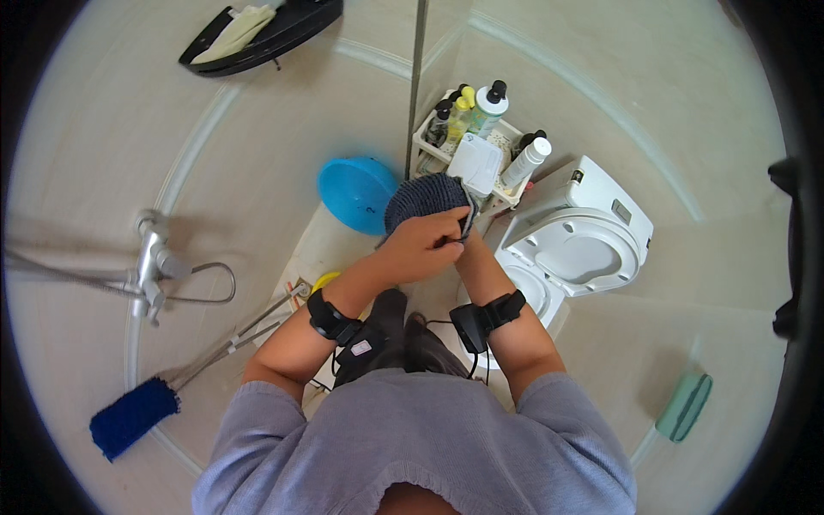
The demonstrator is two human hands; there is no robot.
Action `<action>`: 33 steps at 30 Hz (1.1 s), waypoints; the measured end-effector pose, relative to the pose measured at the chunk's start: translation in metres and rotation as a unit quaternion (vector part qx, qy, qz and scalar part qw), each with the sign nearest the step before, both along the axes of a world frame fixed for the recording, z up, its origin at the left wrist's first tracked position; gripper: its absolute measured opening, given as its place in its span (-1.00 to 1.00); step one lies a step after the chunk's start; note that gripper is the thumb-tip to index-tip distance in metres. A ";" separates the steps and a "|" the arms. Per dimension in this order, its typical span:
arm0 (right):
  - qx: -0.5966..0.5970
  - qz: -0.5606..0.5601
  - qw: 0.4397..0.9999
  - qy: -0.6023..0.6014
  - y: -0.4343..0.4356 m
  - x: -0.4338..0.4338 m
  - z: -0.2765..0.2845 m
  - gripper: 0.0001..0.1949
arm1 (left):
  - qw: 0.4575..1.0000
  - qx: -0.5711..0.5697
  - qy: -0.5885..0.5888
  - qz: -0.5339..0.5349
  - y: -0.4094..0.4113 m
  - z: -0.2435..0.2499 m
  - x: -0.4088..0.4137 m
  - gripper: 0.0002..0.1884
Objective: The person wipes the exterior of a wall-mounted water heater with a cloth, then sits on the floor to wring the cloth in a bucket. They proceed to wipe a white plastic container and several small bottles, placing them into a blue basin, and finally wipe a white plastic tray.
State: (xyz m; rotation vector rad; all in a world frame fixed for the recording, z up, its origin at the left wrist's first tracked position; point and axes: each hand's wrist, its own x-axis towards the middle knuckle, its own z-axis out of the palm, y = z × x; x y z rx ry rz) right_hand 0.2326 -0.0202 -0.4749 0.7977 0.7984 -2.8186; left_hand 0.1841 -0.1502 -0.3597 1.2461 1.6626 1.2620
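Observation:
A dark grey-blue ribbed knit mitt-like cloth (421, 198) with a pale edge is held up in front of me. My left hand (428, 243) crosses over and pinches that edge, its index finger lying along the opening. My right forearm runs up to the same opening, and the right hand appears to be inside the cloth; its fingers are hidden. Black straps with small boxes (335, 318) are fastened round both forearms. Just beyond the cloth stands a white shelf rack (428, 147) with a white lidded container (476, 161) on it.
A blue basin (351, 193) sits ahead left. Several bottles (489, 111) stand on the rack. To the right is a toilet with raised lid (579, 248). Left are a shower mixer (154, 264) and a blue mop (135, 415). A black corner shelf (283, 38) holds a pale cloth.

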 end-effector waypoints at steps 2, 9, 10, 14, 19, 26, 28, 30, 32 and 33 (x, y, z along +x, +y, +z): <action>-0.050 -0.057 0.997 -0.020 0.011 -0.003 -0.016 -0.58 | 0.980 0.017 -0.200 0.000 0.010 -0.006 -0.013 -0.89; -0.092 -0.307 0.946 -0.044 0.026 -0.012 -0.009 -0.65 | 0.765 0.085 -0.624 0.133 0.073 -0.108 -0.021 -0.60; -0.062 -0.360 0.929 -0.058 0.036 -0.003 -0.022 -0.73 | 0.812 0.054 -0.569 0.118 0.086 -0.111 -0.006 -0.56; -0.087 -0.299 0.950 0.004 0.086 0.034 -0.054 -0.70 | 0.798 -0.039 -0.601 0.030 0.121 -0.120 -0.011 -0.47; -0.122 -0.295 0.936 0.151 0.163 0.062 -0.043 -0.58 | 0.840 -0.258 -0.415 0.236 0.140 -0.198 -0.061 -0.44; -0.091 -0.278 0.956 0.037 0.183 0.089 -0.066 -0.59 | 0.757 -0.219 -0.540 0.296 0.185 -0.282 -0.098 -0.47; -0.085 -0.264 0.960 0.041 0.185 0.092 -0.068 -0.59 | 0.781 -0.207 -0.532 0.254 0.188 -0.288 -0.099 -0.48; -0.095 -0.250 0.961 0.070 0.187 0.089 -0.066 -0.60 | 0.790 -0.191 -0.541 0.217 0.189 -0.285 -0.099 -0.51; -0.107 -0.247 0.960 0.071 0.189 0.087 -0.065 -0.59 | 0.784 -0.170 -0.567 0.186 0.187 -0.272 -0.098 -0.55; -0.113 -0.247 0.960 0.073 0.189 0.085 -0.063 -0.59 | 0.774 -0.164 -0.581 0.193 0.185 -0.267 -0.096 -0.56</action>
